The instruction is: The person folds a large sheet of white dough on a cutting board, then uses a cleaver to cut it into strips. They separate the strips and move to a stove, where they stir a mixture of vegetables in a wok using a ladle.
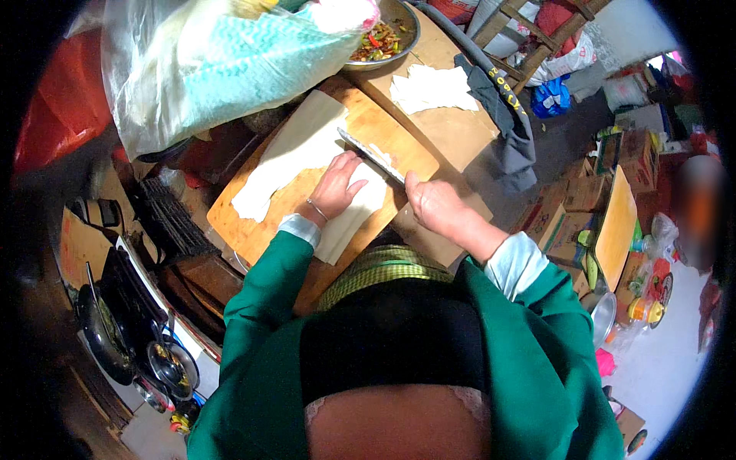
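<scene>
My right hand [437, 207] is wrapped around the handle of a kitchen knife [371, 156]. Its blade lies across one end of a folded strip of pale dough sheet [355, 221] on a wooden cutting board [382, 118]. Flat on that strip, just beside the blade, rests my left hand [333, 187], thumb spread from the fingers. A few narrow cut dough pieces [381, 153] lie on the blade's far side. Left of my left hand, a larger dough sheet [293, 144] with a ragged near end stretches along the board.
Beyond the board, a heap of cut dough pieces [434, 89] lies on cardboard [454, 135], near a metal bowl of chopped vegetables [376, 46]. A bulky plastic bag [230, 75] overhangs the far left. Pans [103, 339] stand at lower left; cardboard boxes [575, 201] at right.
</scene>
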